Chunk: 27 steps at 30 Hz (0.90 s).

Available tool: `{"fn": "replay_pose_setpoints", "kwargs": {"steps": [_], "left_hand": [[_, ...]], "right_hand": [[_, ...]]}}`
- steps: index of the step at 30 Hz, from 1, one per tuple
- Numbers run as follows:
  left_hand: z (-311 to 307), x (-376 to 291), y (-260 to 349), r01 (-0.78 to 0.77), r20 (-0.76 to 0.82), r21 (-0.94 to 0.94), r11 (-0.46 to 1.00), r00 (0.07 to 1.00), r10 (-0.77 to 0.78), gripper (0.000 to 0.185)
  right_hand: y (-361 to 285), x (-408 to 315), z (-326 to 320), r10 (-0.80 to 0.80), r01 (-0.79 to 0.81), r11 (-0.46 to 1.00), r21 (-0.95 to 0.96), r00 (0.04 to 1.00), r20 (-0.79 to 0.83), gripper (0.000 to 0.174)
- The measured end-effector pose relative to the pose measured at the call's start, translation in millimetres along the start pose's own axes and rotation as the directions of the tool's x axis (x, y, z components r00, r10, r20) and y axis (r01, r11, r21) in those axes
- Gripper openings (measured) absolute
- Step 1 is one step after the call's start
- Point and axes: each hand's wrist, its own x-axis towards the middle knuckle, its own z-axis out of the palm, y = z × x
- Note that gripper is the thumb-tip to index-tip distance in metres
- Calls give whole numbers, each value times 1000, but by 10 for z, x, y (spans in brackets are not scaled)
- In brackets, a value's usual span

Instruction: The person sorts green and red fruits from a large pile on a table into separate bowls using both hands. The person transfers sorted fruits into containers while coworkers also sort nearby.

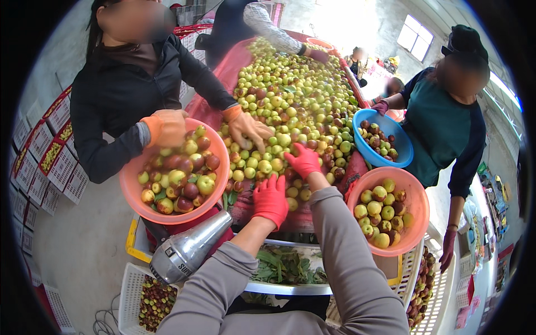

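Observation:
Before me, a heap of green and reddish-brown jujubes covers a sloping table lined with red cloth. My left hand, in a red glove, rests at the near edge of the heap, fingers forward and slightly apart against the fruit. Farther forward and to the right, my right hand, also red-gloved, reaches onto the jujubes with thumb and fingers spread. Both palms face down and are hidden; no fruit shows in either grasp. Left of my hands stands a large orange plastic basin of jujubes; a second orange basin with jujubes is on the right.
A co-worker's orange-gloved hand touches the heap close to mine. Another person holds a blue basin at right. A metal blower lies near my left forearm. Leaves fill a trough below. White crates of jujubes stand low.

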Motion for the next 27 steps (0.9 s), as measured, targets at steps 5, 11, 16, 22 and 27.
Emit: {"fn": "replay_pose_setpoints", "kwargs": {"steps": [5, 11, 16, 22, 27], "left_hand": [[7, 133, -28, -57, -206, -199, 978, 978, 15, 52], [-21, 155, -115, -64, -311, -133, 989, 950, 20, 46], [22, 69, -102, 117, -56, 19, 993, 992, -116, 47], [21, -31, -125, 37, 235, 161, 986, 969, -74, 40], [5, -16, -163, -163, 342, -39, 986, 925, 166, 37]], "right_hand": [[-390, -193, 286, -405, 382, 893, 237, 913, 54, 40], [-416, -729, 45, -518, 426, 851, 307, 778, 357, 30], [-38, -889, -421, -529, 420, 848, 322, 676, 513, 29], [488, -592, -704, -241, 213, 950, -230, 965, -102, 33], [477, -621, -533, 51, 8, 925, -379, 988, 145, 46]]}}
